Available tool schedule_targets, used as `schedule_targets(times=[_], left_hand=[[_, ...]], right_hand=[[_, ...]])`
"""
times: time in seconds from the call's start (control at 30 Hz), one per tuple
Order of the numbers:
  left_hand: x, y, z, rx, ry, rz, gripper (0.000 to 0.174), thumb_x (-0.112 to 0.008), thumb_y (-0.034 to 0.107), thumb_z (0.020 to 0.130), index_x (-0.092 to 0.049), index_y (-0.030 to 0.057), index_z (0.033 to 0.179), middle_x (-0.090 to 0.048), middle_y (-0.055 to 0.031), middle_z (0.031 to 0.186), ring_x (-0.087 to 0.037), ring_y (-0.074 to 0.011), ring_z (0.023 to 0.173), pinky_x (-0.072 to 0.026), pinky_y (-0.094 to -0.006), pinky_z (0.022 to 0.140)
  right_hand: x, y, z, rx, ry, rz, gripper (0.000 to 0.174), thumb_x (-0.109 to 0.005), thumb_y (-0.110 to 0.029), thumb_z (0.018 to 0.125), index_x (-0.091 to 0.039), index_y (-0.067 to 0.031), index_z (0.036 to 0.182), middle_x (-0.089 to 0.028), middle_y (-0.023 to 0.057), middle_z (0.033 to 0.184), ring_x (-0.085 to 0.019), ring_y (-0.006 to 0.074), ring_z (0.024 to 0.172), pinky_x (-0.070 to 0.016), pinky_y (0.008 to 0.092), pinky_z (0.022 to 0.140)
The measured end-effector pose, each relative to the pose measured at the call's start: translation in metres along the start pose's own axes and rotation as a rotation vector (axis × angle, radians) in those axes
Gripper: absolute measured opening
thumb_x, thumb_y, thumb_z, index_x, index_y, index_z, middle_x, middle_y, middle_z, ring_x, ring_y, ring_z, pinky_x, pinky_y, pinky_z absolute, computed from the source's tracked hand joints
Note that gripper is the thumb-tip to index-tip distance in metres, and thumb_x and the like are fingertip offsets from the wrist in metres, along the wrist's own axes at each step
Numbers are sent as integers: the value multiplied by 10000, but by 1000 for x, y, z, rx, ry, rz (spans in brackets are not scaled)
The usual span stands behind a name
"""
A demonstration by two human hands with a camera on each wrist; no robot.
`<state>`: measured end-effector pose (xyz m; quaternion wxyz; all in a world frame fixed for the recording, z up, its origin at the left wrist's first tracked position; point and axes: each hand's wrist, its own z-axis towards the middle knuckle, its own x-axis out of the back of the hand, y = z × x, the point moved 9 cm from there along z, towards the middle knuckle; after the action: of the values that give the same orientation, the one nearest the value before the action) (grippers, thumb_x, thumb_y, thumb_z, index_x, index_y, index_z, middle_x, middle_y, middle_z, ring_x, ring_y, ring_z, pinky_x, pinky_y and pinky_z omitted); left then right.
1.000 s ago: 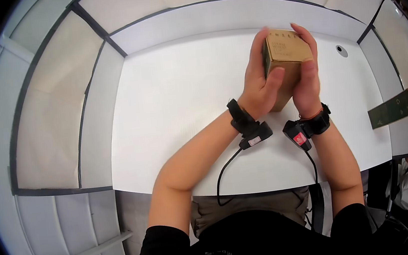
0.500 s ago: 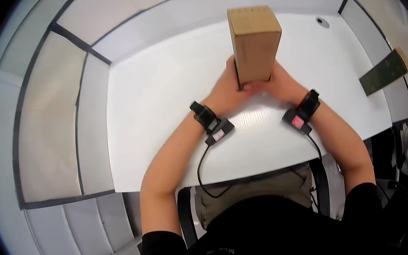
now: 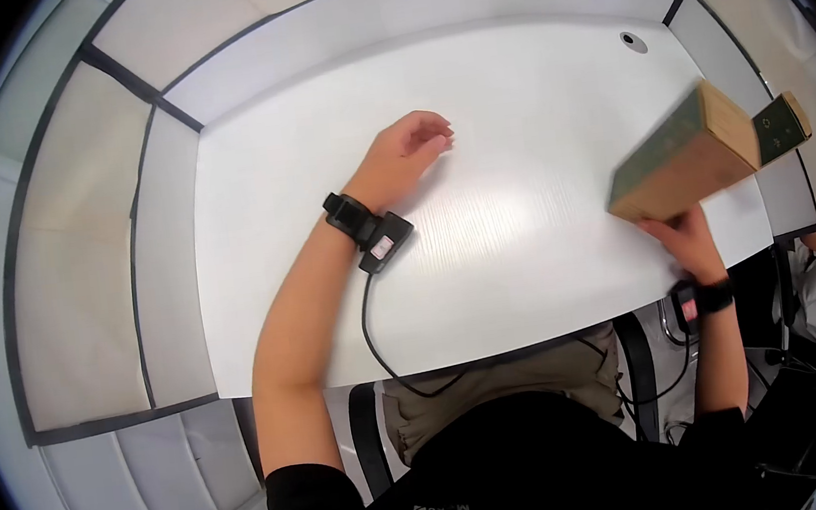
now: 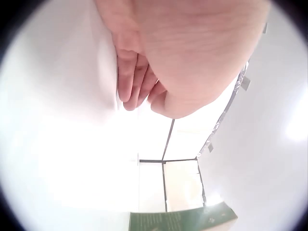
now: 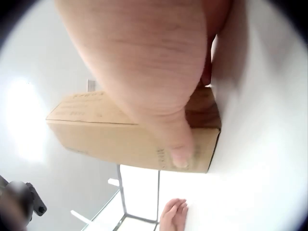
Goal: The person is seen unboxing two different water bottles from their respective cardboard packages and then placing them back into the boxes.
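A tall brown cardboard box [image 3: 689, 162] with a dark green side stands at the right of the white table, tilted in the head view. My right hand [image 3: 691, 241] grips it near its lower end. In the right wrist view, the thumb [image 5: 180, 151] lies along a printed tan face of the box [image 5: 106, 137], close over the table; the other fingers are mostly hidden. Apart from the box, my left hand [image 3: 404, 158] is near the table's middle, fingers loosely curled and holding nothing. The left wrist view shows its fingers [image 4: 137, 79] bent beside the thumb.
Behind the held box, a second dark green box [image 3: 778, 130] with a tan end shows partly at the table's right side. White panels [image 3: 440, 4] enclose the table [image 3: 329, 264] at the back and sides. A round cable hole [image 3: 633, 42] lies at the back right. Cables hang from both wrist cameras.
Both hands held the box at first, and it came nearer the middle. Then the left hand let go and moved left, while the right hand carried the box right, beside the green one.
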<state>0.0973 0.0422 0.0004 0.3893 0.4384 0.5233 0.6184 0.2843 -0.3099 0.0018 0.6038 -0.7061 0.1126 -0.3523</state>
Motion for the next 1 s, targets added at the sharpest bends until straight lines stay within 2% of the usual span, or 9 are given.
schedule_targets(times=[0.13, 0.17, 0.37, 0.53, 0.8, 0.83, 0.93, 0.97, 1.0], left_hand=[[22, -2, 0, 16, 82, -1, 204, -543, 112, 1022, -601, 17, 1193, -651, -72, 1144, -638, -174, 1080, -509, -331, 973], [22, -3, -1, 22, 82, -3, 204, -538, 110, 1022, -603, 18, 1192, -651, -69, 1142, -638, -171, 1077, -507, -327, 972], [18, 1, -6, 47, 118, 140, 200, -529, 106, 1020, -616, 30, 1183, -654, -52, 1133, -636, -153, 1068, -492, -303, 973], [20, -3, -7, 23, 124, 119, 201, -531, 96, 1012, -623, 33, 1179, -654, -48, 1131, -633, -150, 1084, -486, -297, 972], [19, -1, -7, 29, 156, 156, 187, -557, 95, 1001, -626, 26, 1161, -659, -52, 1128, -638, -154, 1086, -488, -299, 967], [21, -1, -7, 15, 161, 154, 186, -561, 96, 1000, -626, 26, 1160, -659, -52, 1127, -639, -154, 1086, -489, -300, 965], [20, -1, -10, 29, 168, 143, 180, -560, 94, 997, -628, 27, 1149, -659, -55, 1118, -642, -154, 1085, -488, -298, 964], [20, -1, -10, 42, 175, 158, 177, -561, 93, 994, -630, 27, 1144, -656, -56, 1113, -639, -154, 1080, -488, -298, 963], [19, 0, -10, 54, 182, 174, 175, -563, 92, 991, -631, 27, 1138, -653, -56, 1108, -636, -154, 1075, -487, -299, 962]], right_hand=[[73, 40, -56, -19, 213, 51, 436, -740, 29, 859, -567, 33, 1258, -654, 97, 1195, -610, 189, 1124, -478, 333, 988], [89, 41, -72, -14, 311, 35, 435, -732, 13, 872, -557, 30, 1270, -647, 94, 1206, -601, 185, 1129, -461, 326, 998], [183, 77, -106, 35, 544, -117, 560, -719, -73, 927, -435, 8, 1402, -563, 90, 1338, -531, 189, 1230, -389, 328, 1072], [219, 83, -89, 101, 563, -162, 563, -681, -94, 963, -400, 9, 1440, -545, 104, 1357, -514, 189, 1241, -372, 316, 1082], [253, 109, -58, 82, 495, -184, 679, -735, -107, 916, -364, 30, 1468, -522, 126, 1400, -495, 213, 1271, -359, 318, 1091], [255, 113, -60, 67, 463, -220, 659, -681, -54, 912, -357, 21, 1481, -511, 140, 1428, -487, 247, 1315, -342, 338, 1123], [267, 119, -85, 222, 462, -129, 643, -592, 3, 901, -349, 11, 1496, -492, 154, 1461, -476, 279, 1357, -330, 370, 1153], [266, 107, -94, 260, 505, -174, 645, -525, 41, 883, -348, 11, 1503, -465, 163, 1490, -456, 286, 1390, -331, 393, 1167], [300, 135, -114, 267, 633, -146, 558, -518, 33, 907, -417, 24, 1456, -518, 165, 1431, -518, 278, 1319, -379, 390, 1133]])
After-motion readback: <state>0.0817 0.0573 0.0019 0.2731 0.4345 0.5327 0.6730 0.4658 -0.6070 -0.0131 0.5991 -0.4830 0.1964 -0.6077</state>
